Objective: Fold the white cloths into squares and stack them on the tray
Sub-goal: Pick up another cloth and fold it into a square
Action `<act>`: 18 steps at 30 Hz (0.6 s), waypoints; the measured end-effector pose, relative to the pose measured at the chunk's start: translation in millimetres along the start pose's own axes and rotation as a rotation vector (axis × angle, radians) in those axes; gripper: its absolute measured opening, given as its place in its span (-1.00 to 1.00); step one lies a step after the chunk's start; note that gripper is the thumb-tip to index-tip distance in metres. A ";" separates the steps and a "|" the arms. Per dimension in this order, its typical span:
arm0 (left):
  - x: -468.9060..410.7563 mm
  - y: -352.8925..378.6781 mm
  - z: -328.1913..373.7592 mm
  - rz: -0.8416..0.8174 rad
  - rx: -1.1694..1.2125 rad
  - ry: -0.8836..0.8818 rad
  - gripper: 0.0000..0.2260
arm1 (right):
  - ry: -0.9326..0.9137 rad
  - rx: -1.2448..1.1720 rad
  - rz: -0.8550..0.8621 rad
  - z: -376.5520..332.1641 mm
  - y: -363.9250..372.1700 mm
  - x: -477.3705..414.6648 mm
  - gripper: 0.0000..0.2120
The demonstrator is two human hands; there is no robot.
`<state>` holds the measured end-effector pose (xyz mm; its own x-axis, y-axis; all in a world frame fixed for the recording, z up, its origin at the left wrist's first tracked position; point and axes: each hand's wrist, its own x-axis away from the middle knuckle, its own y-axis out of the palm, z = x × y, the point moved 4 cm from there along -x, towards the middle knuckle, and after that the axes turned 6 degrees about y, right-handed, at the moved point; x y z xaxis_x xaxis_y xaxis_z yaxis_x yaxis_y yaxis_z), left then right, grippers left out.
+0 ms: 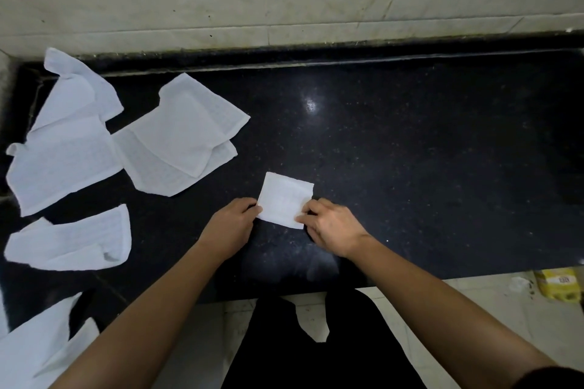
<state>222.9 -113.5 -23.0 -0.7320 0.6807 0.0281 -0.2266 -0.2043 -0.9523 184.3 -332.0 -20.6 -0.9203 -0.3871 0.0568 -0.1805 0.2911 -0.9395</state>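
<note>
As two hands (232,224) (331,227) pinch one square (286,199), about six cloths (63,164) lie loose.

Head view — looking steeply down at countertop (410,167).

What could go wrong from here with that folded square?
1. The folded cloth is held only at its near corners by the left hand and right hand; lifting it could let the layers fall open.
2. No tray is in view, so the carry may be long.
3. The unfolded cloths overlap at the left; pulling one may drag another.
</note>
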 end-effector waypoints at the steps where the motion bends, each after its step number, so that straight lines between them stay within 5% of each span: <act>1: -0.9 -1.3 0.7 0.019 -0.021 -0.001 -0.68 | 0.004 -0.004 0.028 0.6 -3.3 1.0 -0.80; 5: -24.1 -8.7 8.7 0.102 -0.105 0.037 -0.70 | 0.150 0.025 0.150 4.5 -16.7 -5.0 -0.71; 11: -47.2 14.7 5.0 -0.345 -0.277 0.096 -0.41 | 0.252 0.208 -0.346 12.3 9.7 -18.3 -0.31; 18: -51.7 22.5 -14.5 -0.427 -0.259 0.159 -0.31 | 0.225 0.328 -0.429 31.0 15.0 -23.1 -0.22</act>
<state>265.0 -143.1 -50.3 -0.4978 0.7680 0.4030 -0.3025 0.2817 -0.9106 213.6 -345.8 -46.5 -0.8461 -0.2052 0.4919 -0.4693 -0.1508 -0.8701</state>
